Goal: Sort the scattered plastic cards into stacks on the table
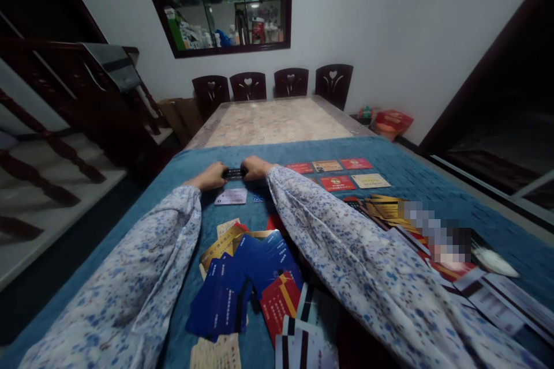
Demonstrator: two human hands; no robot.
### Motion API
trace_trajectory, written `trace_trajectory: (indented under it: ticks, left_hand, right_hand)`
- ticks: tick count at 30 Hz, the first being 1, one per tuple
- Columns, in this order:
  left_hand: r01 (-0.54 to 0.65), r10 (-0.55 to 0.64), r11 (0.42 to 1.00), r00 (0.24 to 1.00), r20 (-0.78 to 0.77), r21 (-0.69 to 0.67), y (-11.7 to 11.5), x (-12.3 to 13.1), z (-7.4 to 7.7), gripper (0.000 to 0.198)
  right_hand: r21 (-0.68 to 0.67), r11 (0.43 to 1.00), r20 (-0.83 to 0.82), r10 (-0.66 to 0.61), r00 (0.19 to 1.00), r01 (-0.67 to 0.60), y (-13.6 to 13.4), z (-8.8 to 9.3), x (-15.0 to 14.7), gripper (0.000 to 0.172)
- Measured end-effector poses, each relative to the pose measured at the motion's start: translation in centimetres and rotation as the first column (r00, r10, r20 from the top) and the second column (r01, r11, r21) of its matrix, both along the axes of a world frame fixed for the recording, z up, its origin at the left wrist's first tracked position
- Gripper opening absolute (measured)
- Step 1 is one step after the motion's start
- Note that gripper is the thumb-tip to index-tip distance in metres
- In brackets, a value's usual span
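Both arms reach forward over a blue cloth. A small black card with pale markings lies between my hands at the cloth's far part. My left hand pinches its left end, and my right hand pinches its right end. Just nearer to me lies a pale card, with a blue patterned card beside it, partly covered by my right sleeve. Between my forearms spreads a loose pile of blue cards, with gold, red and white ones among them.
To the right, red cards and cream cards lie in rows. Nearer, a heap of mixed cards spreads along the right side. Dark wooden chairs stand at the table's far end, and a stair railing is on the left.
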State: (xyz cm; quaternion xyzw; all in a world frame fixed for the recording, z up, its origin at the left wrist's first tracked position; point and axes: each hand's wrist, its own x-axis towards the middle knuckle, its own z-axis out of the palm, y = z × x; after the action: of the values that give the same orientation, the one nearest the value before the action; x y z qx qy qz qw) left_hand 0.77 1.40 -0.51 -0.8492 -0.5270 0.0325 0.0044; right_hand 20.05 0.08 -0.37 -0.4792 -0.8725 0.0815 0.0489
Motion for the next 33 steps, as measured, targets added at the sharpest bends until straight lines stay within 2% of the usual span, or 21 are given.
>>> trace_trajectory:
  ticks: [8,15,23,27,33]
  left_hand:
    - [0.007,-0.007,1.0,1.0,-0.001,0.011,0.0,0.0,-0.1,0.038]
    - [-0.007,0.007,1.0,1.0,0.003,-0.002,0.0,-0.2,-0.3,0.041]
    - [-0.015,0.013,1.0,0.993,0.114,0.02,0.3,-0.9,-0.9,0.047]
    - [0.015,-0.027,0.998,0.984,0.176,0.067,0.2,-1.2,-1.1,0.053]
    - [0.093,-0.124,0.986,0.963,0.239,0.134,-0.9,-0.5,-0.6,0.053]
  right_hand:
    - [-0.033,0.999,0.007,0.014,1.0,-0.013,-0.1,0.4,0.0,0.044]
    - [0.015,0.999,0.028,0.028,0.999,-0.029,-0.1,0.3,-0.1,0.042]
    - [0.03,1.0,-0.013,-0.007,1.0,0.008,0.1,0.1,0.3,0.047]
    - [0.048,0.999,-0.057,-0.021,0.998,0.023,-0.2,0.4,1.1,0.052]
    - [0.089,0.996,-0.039,-0.003,0.999,0.006,-2.0,1.6,2.2,0.035]
